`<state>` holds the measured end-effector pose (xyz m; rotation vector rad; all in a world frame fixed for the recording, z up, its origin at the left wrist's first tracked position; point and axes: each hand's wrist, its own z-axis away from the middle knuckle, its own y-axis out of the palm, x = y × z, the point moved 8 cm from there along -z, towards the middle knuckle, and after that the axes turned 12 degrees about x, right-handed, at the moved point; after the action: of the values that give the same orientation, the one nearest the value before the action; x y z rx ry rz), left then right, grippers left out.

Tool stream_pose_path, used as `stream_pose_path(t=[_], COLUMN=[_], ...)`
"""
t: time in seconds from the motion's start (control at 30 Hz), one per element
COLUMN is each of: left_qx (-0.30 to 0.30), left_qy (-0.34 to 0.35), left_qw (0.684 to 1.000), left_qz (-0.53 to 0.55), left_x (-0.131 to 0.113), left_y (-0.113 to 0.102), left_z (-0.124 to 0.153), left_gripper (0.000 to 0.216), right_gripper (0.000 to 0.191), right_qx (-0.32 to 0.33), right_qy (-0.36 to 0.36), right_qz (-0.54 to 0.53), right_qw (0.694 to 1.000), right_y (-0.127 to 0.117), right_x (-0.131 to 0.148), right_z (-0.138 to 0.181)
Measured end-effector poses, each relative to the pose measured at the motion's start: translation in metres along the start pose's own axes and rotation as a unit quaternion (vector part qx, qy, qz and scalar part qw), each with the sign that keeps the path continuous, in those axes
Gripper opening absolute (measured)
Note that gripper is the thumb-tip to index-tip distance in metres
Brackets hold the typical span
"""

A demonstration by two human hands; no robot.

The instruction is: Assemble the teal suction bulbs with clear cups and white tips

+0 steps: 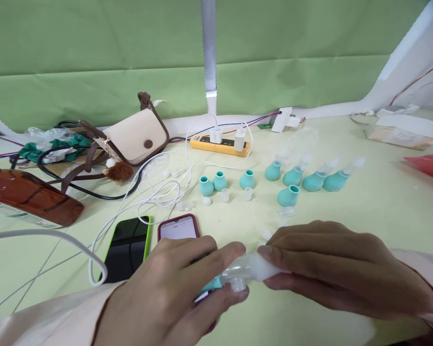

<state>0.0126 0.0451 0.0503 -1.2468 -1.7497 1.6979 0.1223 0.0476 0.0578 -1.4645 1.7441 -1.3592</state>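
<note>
My left hand (173, 288) is closed round a teal rubber bulb (211, 284), of which only a sliver shows between the fingers. My right hand (342, 269) pinches the clear plastic tube (252, 266) that joins onto that bulb. Both hands meet low in the middle of the view, just above the pale table (382, 206). Beyond them lie several more teal bulbs (287, 195), some with clear tips fitted (336, 179), some bare (206, 186). Small clear caps (248, 193) are scattered among them.
Two phones, one green-cased (128, 247) and one red-cased (178, 227), lie left of my hands with white cables (159, 192). A beige handbag (135, 137), a yellow power strip (220, 144), a brown object (29, 197) and a cardboard box (404, 132) ring the table.
</note>
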Motion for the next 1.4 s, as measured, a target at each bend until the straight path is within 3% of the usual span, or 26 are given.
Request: stream_pose_path(t=[0.23,0.33,0.6,1.0,1.13,1.23,1.33,1.4], left_qx=[0.034,0.037,0.005,-0.002,-0.036,-0.057,-0.058,-0.053], left_qy=[0.013,0.022,0.026,0.015,-0.003,-0.069,-0.101,-0.081], left_qw=[0.999,0.998,0.997,0.989,0.996,0.996,0.989,0.989], left_qz=[-0.024,-0.041,-0.076,-0.147,-0.084,0.008,0.090,0.115], left_x=[-0.003,-0.007,-0.007,-0.006,-0.006,0.004,0.012,0.011], left_y=[0.005,0.006,0.006,0.014,0.011,0.014,0.019,0.019], left_z=[-0.001,-0.001,0.000,-0.001,0.002,0.004,0.003,0.000], left_gripper=[0.025,0.026,0.029,0.026,0.030,0.045,0.031,0.021], right_gripper=[0.027,0.024,0.007,0.012,0.013,0.016,0.015,0.013], right_qx=[0.081,0.102,0.048,0.039,0.001,-0.036,-0.044,-0.034], right_qy=[-0.038,-0.031,-0.005,0.075,0.070,0.056,0.042,0.041], right_qz=[-0.083,-0.077,-0.111,-0.321,-0.286,-0.247,-0.257,-0.274], right_qw=[0.993,0.991,0.993,0.943,0.956,0.967,0.965,0.960], right_y=[0.014,0.016,0.011,0.024,0.009,-0.005,-0.009,-0.008], right_x=[-0.007,-0.006,-0.009,-0.029,-0.030,-0.027,-0.024,-0.024], right_z=[0.005,0.005,-0.002,-0.003,-0.003,-0.001,-0.001,-0.002])
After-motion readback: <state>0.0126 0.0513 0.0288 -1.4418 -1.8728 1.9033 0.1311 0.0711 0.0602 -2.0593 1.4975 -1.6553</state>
